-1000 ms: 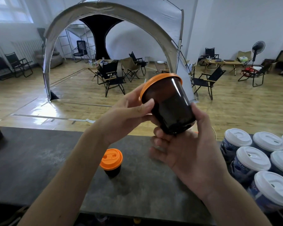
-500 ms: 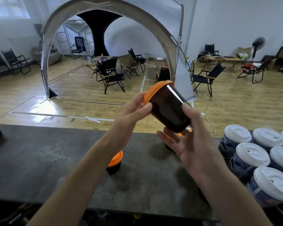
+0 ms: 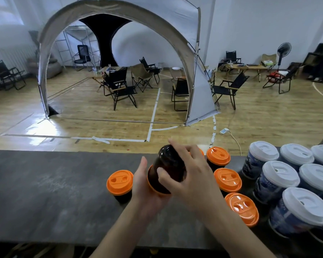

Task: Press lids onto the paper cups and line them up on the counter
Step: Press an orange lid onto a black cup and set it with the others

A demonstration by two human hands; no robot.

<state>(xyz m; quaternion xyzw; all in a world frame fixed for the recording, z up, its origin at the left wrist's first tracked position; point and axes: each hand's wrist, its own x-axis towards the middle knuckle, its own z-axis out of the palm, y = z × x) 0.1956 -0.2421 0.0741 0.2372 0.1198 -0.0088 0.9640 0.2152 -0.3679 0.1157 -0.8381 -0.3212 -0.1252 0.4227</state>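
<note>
Above table (image 3: 45, 192) | right hand (image 3: 191, 180) fingers (image 3: 179, 151) wrap tipped dark cup (image 3: 169, 162) | left hand (image 3: 141, 185) palm backs orange lid (image 3: 150, 183), its fingers hidden | step: lid seemingly seated | next: upright, join lidded cups (image 3: 218, 156)

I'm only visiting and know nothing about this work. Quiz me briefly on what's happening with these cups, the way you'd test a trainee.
1. True or false: the dark cup in the person's hands stands upright on the counter.
2. Multiple choice: the lids on the blue-patterned cups at the right are A) orange, B) white, C) black.
3. Fill in: the hand curled over the held cup's side is the ___ hand.

Key: 1 false: it is tilted, gripped by the left hand and right hand. 2 B. 3 right.
</note>
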